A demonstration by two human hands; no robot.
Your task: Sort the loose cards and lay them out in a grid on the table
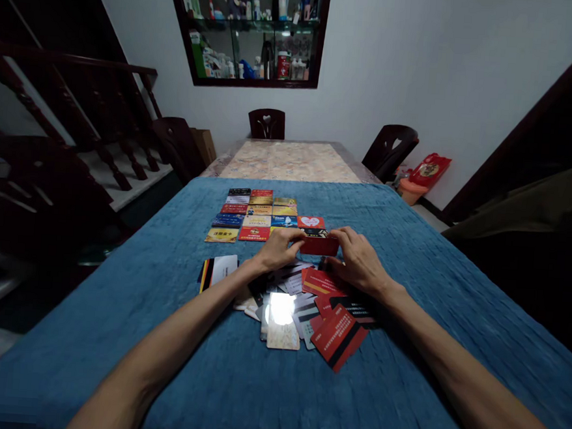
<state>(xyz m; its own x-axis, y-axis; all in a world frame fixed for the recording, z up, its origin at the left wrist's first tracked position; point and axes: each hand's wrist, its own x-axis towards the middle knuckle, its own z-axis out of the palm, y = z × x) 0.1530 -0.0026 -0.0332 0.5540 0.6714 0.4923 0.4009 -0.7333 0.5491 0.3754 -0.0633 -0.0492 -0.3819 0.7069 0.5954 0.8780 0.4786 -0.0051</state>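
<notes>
Between my two hands a dark red card (320,246) is held by its short ends, tilted up toward me. My left hand (280,248) pinches its left end; my right hand (361,260) grips the right end. Just beyond it lies a black patterned card (314,232), partly hidden. Farther on, cards lie in columns, among them a white-heart card (311,222), a gold card (222,234) and a red card (254,234). Nearer me is a loose, overlapping pile, with a red striped card (339,336) and a glare-covered card (283,335).
A small stack of cards (224,269) sits left of the pile. Everything rests on a blue cloth (128,301) over the table (290,159). Dark chairs (391,147) stand around the far end, below a glass-shelved wall cabinet (260,24).
</notes>
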